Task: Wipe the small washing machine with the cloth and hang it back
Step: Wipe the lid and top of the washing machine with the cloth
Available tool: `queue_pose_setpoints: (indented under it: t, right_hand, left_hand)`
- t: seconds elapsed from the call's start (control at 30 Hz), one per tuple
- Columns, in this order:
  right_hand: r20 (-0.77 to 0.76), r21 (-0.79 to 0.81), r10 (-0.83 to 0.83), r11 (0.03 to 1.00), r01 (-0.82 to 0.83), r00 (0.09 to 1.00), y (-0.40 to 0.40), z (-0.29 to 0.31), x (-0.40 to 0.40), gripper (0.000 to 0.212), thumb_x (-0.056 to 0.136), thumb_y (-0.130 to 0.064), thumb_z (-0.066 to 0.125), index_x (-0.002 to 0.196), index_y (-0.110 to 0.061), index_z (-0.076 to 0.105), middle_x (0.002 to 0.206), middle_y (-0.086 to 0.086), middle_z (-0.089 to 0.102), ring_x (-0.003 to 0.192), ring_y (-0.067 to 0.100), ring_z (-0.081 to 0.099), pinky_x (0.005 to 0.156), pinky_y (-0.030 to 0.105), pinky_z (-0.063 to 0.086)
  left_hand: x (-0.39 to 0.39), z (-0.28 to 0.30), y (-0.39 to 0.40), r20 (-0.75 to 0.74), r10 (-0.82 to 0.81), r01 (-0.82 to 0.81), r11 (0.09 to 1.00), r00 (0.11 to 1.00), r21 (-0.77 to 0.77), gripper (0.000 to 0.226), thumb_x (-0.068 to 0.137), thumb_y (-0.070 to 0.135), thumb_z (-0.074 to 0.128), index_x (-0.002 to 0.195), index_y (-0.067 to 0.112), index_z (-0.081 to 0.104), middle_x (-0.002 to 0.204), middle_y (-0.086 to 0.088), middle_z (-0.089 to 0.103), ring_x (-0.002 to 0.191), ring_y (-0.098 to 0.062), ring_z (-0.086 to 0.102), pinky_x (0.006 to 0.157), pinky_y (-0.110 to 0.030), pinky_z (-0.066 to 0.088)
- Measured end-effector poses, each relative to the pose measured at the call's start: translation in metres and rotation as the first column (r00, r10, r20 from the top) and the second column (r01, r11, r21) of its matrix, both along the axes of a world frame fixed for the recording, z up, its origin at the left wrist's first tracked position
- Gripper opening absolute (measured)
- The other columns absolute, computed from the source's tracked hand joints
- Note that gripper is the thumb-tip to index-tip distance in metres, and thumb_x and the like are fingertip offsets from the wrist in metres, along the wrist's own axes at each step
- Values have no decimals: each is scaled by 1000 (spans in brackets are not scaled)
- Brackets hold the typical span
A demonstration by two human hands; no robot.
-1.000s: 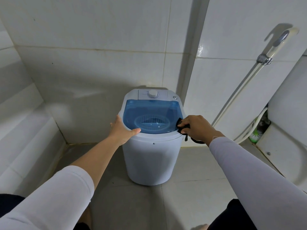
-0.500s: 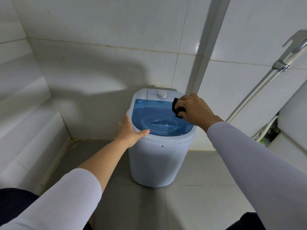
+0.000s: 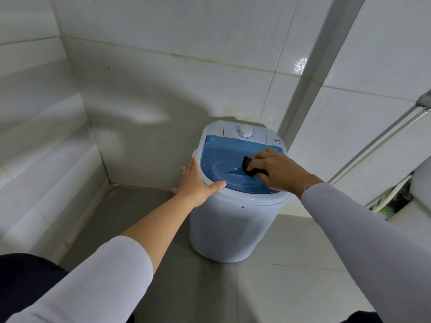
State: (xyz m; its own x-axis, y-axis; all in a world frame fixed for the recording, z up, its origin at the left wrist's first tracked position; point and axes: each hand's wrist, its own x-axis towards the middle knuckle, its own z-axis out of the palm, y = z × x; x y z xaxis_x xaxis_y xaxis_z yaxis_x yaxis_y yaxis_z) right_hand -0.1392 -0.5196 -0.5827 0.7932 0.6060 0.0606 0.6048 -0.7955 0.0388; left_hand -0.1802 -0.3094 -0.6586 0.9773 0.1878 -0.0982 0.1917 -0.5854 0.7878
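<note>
A small white washing machine stands on the grey floor in the tiled corner. Its top has a clear blue lid and a white dial at the back. My right hand grips a dark cloth and presses it onto the middle of the blue lid. My left hand rests on the machine's left rim, fingers straight along the side and thumb lying across the front edge.
White tiled walls close in behind and on the left. A hose and pipe run down the wall at the right. A white fixture sits at the far right edge, with something green behind it. Grey floor tiles lie in front.
My right hand has carried the cloth from the lid's right edge up to its back right, then down onto the middle. The view has shifted left. My left hand stays on the rim.
</note>
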Motion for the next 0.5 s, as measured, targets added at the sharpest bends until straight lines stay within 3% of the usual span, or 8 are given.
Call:
queue_pose_setpoints:
  t: [0.1, 0.3, 0.4, 0.5]
  right_hand:
    - [-81, 65, -87, 994, 92, 993, 1, 4, 3, 42, 85, -16, 59, 124, -25, 47, 118, 9, 58, 110, 29, 52, 93, 38, 44]
    - [0, -154, 40, 987, -39, 999, 22, 9, 9, 29, 87, -9, 59, 115, -14, 64, 116, 5, 61, 110, 24, 49, 91, 33, 44]
    - [31, -146, 110, 984, -104, 993, 41, 5, 10, 27, 86, -7, 59, 112, -13, 64, 115, 7, 59, 106, 26, 53, 86, 32, 45]
    - [36, -81, 118, 990, -115, 992, 54, 4, 10, 30, 85, -6, 61, 114, -13, 61, 119, 8, 53, 101, 27, 56, 85, 30, 45]
  left_hand:
    - [1, -2, 0, 7, -12, 12, 1000, 1000, 5, 115, 72, 60, 69, 151, 22, -7, 161, 3, 1, 149, -22, -8, 113, -64, 14]
    - [2, -3, 1, 25, -21, 21, 1000, 999, -8, 114, 73, 57, 69, 152, 22, -5, 161, 2, 2, 149, -24, -7, 115, -62, 14]
    - [-1, 0, 0, 33, -32, 33, 999, 999, -33, 113, 76, 52, 70, 152, 18, -6, 161, 1, 2, 149, -23, -8, 119, -50, 12]
    - [-1, 0, 1, 40, -39, 41, 998, 998, -55, 114, 75, 52, 71, 152, 18, -6, 161, 1, 1, 148, -23, -9, 118, -51, 11]
